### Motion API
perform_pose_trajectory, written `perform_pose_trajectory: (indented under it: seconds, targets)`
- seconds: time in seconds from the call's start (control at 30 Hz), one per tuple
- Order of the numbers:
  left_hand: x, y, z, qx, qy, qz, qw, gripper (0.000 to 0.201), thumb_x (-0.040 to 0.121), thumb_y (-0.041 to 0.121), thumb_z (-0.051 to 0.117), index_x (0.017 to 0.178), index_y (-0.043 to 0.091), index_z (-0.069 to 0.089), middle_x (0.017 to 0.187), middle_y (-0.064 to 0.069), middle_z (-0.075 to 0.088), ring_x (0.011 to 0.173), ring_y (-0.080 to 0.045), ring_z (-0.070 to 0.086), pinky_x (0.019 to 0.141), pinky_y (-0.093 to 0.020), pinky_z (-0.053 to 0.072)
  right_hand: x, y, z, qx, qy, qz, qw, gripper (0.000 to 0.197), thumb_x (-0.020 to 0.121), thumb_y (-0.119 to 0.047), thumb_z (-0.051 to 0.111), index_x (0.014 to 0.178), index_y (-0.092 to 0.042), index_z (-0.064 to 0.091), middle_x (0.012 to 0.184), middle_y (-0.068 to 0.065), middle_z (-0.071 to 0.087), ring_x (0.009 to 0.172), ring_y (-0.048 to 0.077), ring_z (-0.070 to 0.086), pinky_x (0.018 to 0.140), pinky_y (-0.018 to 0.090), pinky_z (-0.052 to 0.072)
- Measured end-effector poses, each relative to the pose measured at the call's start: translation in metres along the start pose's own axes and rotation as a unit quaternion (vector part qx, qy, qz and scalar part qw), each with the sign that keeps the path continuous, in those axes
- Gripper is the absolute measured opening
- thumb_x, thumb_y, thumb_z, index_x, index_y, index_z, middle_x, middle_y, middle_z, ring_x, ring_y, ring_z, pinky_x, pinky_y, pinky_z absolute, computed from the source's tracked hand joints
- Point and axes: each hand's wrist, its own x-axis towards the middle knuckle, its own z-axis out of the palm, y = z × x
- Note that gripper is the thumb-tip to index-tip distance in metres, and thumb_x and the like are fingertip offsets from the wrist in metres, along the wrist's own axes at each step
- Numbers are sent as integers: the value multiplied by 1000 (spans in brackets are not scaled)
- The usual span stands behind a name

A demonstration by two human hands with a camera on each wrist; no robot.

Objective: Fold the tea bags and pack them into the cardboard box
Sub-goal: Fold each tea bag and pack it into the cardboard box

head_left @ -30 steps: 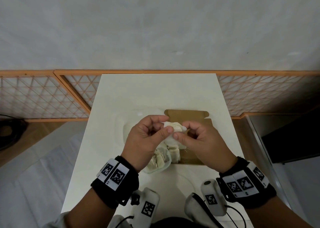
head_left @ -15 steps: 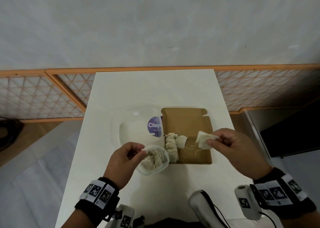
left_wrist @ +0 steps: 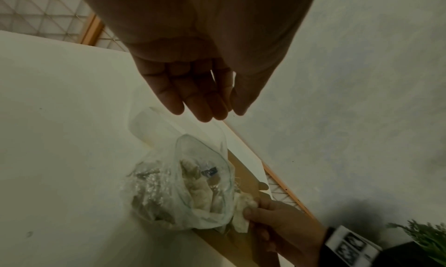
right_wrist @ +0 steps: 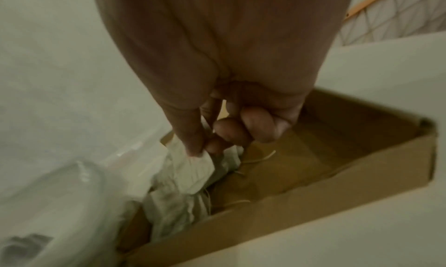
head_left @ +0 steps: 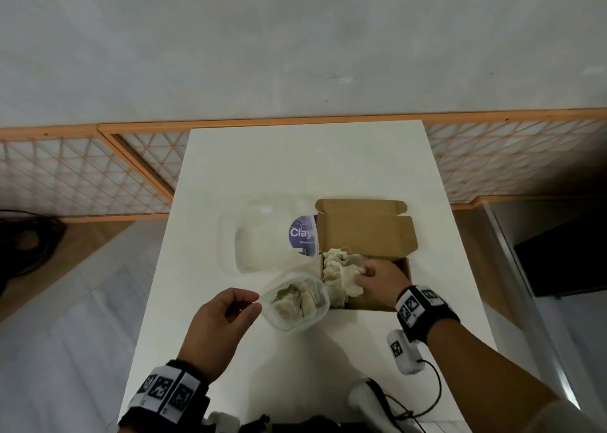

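An open brown cardboard box (head_left: 377, 235) sits on the white table, with several folded pale tea bags (head_left: 335, 268) stacked along its left side. My right hand (head_left: 374, 275) is inside the box and pinches a folded tea bag (right_wrist: 193, 166) between thumb and fingers, low beside the stack. A clear plastic tub (head_left: 297, 301) holding several more tea bags stands just left of the box. My left hand (head_left: 243, 304) hovers beside the tub's left rim, fingers loosely extended and holding nothing (left_wrist: 205, 107).
A clear lid with a purple label (head_left: 303, 235) lies behind the tub, against the box's left wall. The white table (head_left: 295, 170) ends at an orange lattice rail (head_left: 98, 176). White wrist devices with cables (head_left: 404, 354) hang near the table's front edge.
My hands parted after working the tea bag together. The right hand carried the folded bag down into the box; the left hand dropped to beside the tub.
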Motion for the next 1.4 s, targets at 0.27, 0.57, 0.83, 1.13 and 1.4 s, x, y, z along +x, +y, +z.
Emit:
perform_pose_trajectory:
  seconds: [0.27, 0.57, 0.83, 1.13, 1.4]
  targets:
    - [-8, -10, -8, 4, 17, -23, 1000, 9, 92, 25, 77, 97, 32, 75, 90, 11, 78, 83, -8, 71, 76, -20, 55, 18, -4, 7, -14, 58, 49, 997, 32, 96, -23, 65, 68, -23, 48, 70, -2, 53, 64, 15, 47, 57, 29, 33]
    - [-9, -14, -3, -17, 13, -34, 999, 8, 91, 24, 78, 97, 30, 75, 88, 7, 78, 84, -15, 72, 81, -28, 58, 7, -7, 19, 21, 89, 66, 994, 18, 95, -28, 67, 106, -19, 55, 89, -1, 66, 78, 13, 60, 63, 29, 43]
    - [-6, -24, 7, 11, 23, -17, 1000, 10, 90, 26, 78, 92, 36, 77, 110, 11, 65, 104, -3, 63, 85, -22, 48, -22, -3, 27, -47, 111, 47, 992, 19, 94, -32, 64, 87, -21, 50, 77, 1, 64, 66, 18, 59, 57, 30, 43]
    - [8, -30, 24, 59, -24, -22, 998, 9, 93, 35, 74, 99, 42, 74, 121, 17, 58, 114, -4, 58, 91, -21, 43, -19, -9, 31, -181, 45, -13, 982, 21, 98, -37, 54, 111, -27, 67, 115, -1, 62, 93, 18, 62, 83, 36, 57]
    - [23, -34, 31, 116, -76, -36, 990, 23, 97, 41, 65, 118, 38, 73, 121, 13, 61, 99, 5, 62, 95, -24, 49, -69, -72, 37, -155, 66, -180, 969, 24, 107, -34, 47, 119, -27, 67, 114, -9, 59, 95, 6, 60, 84, 22, 51]
